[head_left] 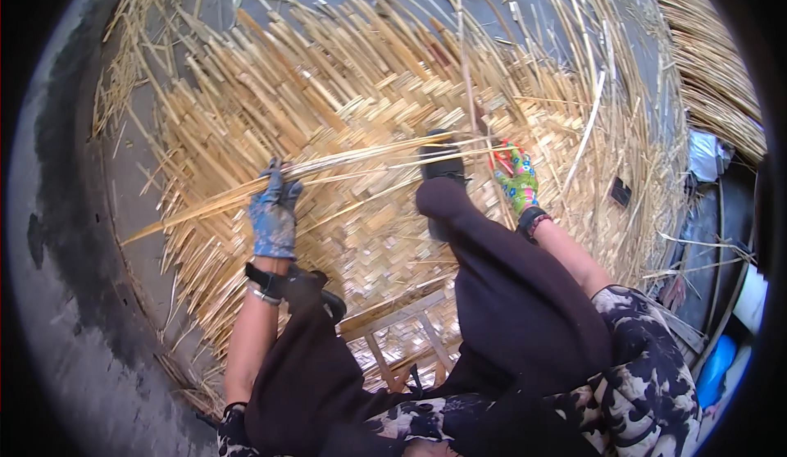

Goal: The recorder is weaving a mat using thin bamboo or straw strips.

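My left hand (276, 215), in a blue-grey patterned glove, is closed round a loose bundle of long bamboo strips (348, 159). The bundle lies crosswise in front of me, with its tapering ends past the left hand. At its other end, my right hand (518, 180), in a green floral glove, has its fingers closed at the strip ends. Something thin and red (498, 155) shows at those fingers; its kind is unclear. Beneath both hands spreads a woven bamboo mat (369, 231) in a slanting pattern, with unwoven strip ends along its far and left sides.
My dark shoe (443, 162) rests on the mat. A low wooden frame (402, 338) stands between my legs. Loose strips (590, 129) lie at the right, near a small dark object (620, 191). A stacked strip bundle (709, 59) and a blue item (716, 371) are farther right.
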Action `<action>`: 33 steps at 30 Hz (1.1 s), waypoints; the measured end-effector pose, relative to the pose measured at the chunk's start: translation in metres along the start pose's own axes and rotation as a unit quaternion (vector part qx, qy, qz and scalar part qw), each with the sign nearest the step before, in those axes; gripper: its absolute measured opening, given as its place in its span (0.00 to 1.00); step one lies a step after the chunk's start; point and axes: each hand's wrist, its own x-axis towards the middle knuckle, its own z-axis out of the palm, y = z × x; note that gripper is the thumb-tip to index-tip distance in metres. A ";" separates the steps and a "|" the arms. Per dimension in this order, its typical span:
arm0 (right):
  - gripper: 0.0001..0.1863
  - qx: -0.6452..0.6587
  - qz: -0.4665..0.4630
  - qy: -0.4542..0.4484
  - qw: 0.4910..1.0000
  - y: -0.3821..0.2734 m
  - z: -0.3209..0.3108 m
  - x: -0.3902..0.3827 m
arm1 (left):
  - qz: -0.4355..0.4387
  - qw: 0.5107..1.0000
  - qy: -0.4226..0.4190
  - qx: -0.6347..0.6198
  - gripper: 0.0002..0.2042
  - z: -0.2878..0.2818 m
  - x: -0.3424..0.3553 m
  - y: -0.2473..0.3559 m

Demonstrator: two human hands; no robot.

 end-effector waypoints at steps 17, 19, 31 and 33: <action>0.24 0.369 0.065 -0.074 0.924 0.071 -0.002 0.004 | -0.036 0.997 0.056 -0.028 0.14 0.001 -0.004 0.001; 0.27 0.238 0.083 -0.125 0.960 0.097 -0.023 -0.020 | -0.009 0.996 0.084 -0.033 0.13 0.002 -0.003 0.004; 0.30 0.427 -0.004 -0.162 0.890 -0.033 -0.102 -0.013 | 0.054 0.987 0.019 -0.150 0.13 0.002 0.010 0.033; 0.33 0.408 -0.168 -0.237 0.865 -0.096 -0.118 0.012 | 0.076 0.984 0.025 -0.160 0.12 0.003 0.010 0.044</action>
